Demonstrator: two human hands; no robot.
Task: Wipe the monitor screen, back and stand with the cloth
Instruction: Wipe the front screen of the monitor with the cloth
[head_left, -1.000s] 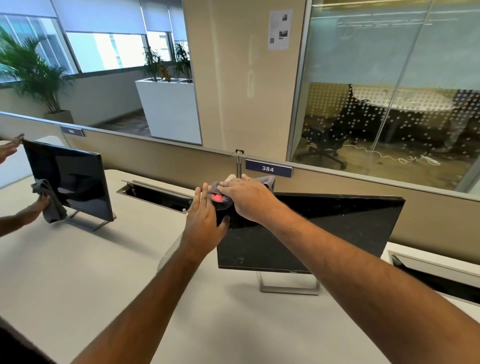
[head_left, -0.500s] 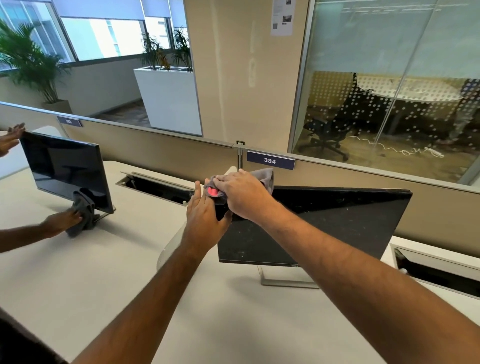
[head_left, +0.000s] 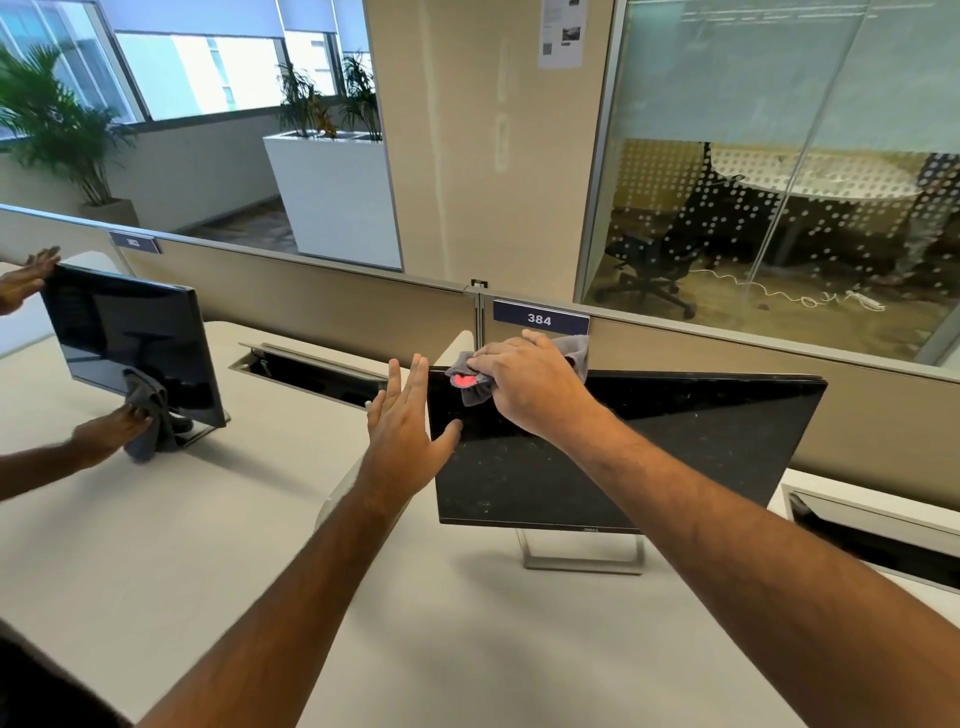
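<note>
A black monitor (head_left: 675, 447) stands on a silver stand (head_left: 582, 556) on the desk, its dusty screen facing me. A grey cloth (head_left: 470, 384) with a red spot drapes over the monitor's top left corner. My right hand (head_left: 530, 384) lies on top of the cloth and grips it against the upper edge. My left hand (head_left: 405, 436) is flat with straight fingers against the monitor's left edge, the thumb resting on the screen.
The pale desk (head_left: 208, 545) has open cable trays (head_left: 311, 371) at the back and at the right (head_left: 878, 535). To the left, another person's hand wipes a second monitor (head_left: 135, 343) with a grey cloth (head_left: 150, 415). A partition (head_left: 322, 306) runs behind.
My left hand's fingers have straightened and spread along the monitor's left edge. My right hand with the cloth stays at the top left corner. The other person's cloth moved over their monitor's lower part.
</note>
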